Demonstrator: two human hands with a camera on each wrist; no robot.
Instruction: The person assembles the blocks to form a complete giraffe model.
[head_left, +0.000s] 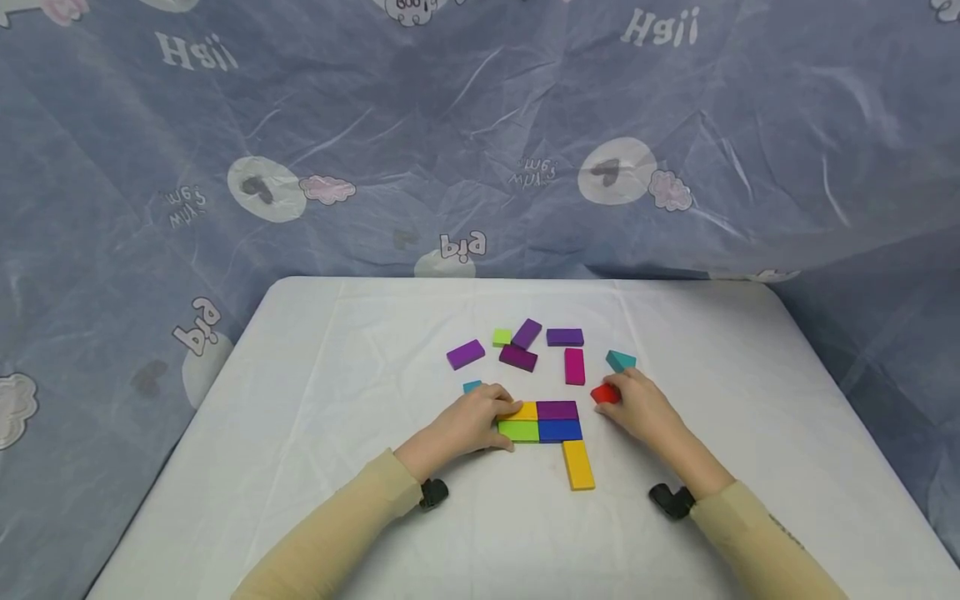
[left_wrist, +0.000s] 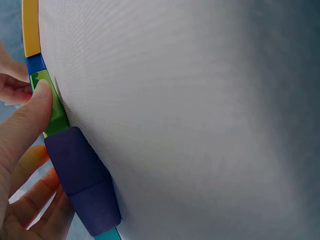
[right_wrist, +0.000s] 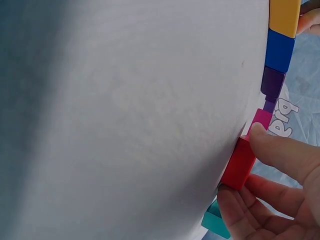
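Observation:
My left hand (head_left: 480,412) pinches the left end of a flat group of blocks: a light green block (head_left: 518,431) and a yellow block (head_left: 529,411). A purple block (head_left: 557,410) and a blue block (head_left: 560,430) adjoin them on the right. In the left wrist view, the thumb presses the green block's side, with dark purple blocks (left_wrist: 82,180) close to the fingers. Right of the group, my right hand (head_left: 634,403) grips a red block (right_wrist: 239,163) between thumb and fingers. Another yellow block (head_left: 578,465) lies lengthwise below the blue one.
Beyond the hands lie a teal block (head_left: 621,361), a magenta block (head_left: 574,367), a maroon block (head_left: 518,358), several purple blocks (head_left: 466,355) and a small lime block (head_left: 502,337). A light blue piece (head_left: 472,387) shows behind the left hand. Patterned cloth (head_left: 480,142) hangs behind the white table (head_left: 360,333).

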